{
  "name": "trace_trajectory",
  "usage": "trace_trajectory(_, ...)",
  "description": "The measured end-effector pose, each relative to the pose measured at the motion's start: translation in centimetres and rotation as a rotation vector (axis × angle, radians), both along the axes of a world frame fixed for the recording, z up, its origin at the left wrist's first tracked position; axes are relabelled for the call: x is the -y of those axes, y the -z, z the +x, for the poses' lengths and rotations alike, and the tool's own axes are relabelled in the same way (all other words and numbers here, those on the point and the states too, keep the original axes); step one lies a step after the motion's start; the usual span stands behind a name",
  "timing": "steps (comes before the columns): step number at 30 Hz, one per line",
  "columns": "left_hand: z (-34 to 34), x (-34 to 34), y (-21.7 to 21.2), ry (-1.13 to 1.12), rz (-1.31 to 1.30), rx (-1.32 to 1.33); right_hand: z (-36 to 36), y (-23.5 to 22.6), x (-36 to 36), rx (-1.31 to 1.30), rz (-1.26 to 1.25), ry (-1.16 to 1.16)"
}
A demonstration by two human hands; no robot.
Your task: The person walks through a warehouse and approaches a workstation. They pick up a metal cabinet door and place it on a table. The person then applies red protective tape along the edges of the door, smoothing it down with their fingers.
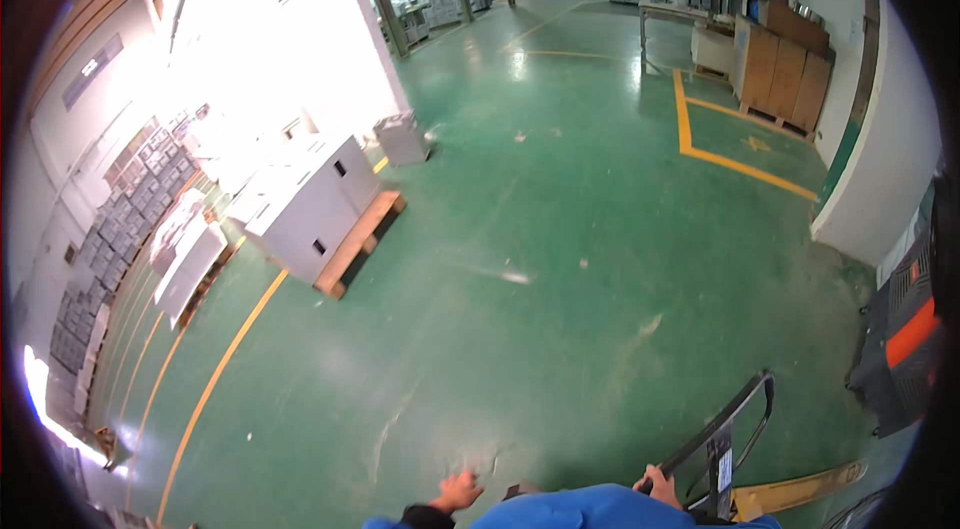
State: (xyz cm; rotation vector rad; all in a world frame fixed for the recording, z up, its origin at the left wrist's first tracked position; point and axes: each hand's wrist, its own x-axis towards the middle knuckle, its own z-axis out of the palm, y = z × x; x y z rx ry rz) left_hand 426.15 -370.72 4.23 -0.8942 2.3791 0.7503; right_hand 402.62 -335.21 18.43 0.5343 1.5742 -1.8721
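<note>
A green floor [560, 349] spreads through a wide hall, marked with yellow lines [225, 379] and lightly scuffed. At the lower right stands a black handle [715, 427], a tilted loop; the right hand [658, 485] has its fingers curled around the loop's near end. A yellow metal part [800, 492] lies just beside the handle's base. The left hand [460, 491], just left of the person's blue clothing [580, 509], hangs over the floor with its fingers loosely parted, grasping nothing visible. Farther right sits a dark machine [895, 339] with an orange band. On the left, a large pale box [325, 204] rests on a wooden pallet [362, 244], near a smaller grey box [403, 139]. Tall brown cartons [780, 74] stand by the right wall, beyond a yellow-marked corner.
</note>
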Motion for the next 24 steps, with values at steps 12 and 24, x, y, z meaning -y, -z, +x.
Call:
trace_trajectory(12, -29.5, 37.6, 2.1, -0.453, -0.316, -0.063, -27.5, 1.8, 23.8, -0.075, 0.434, 0.619)
trace_trajectory(24, -83.6, 55.4, -0.9, 0.190, -0.143, -0.318, -57.3, 7.1, 43.6, -0.064, 0.504, 0.829)
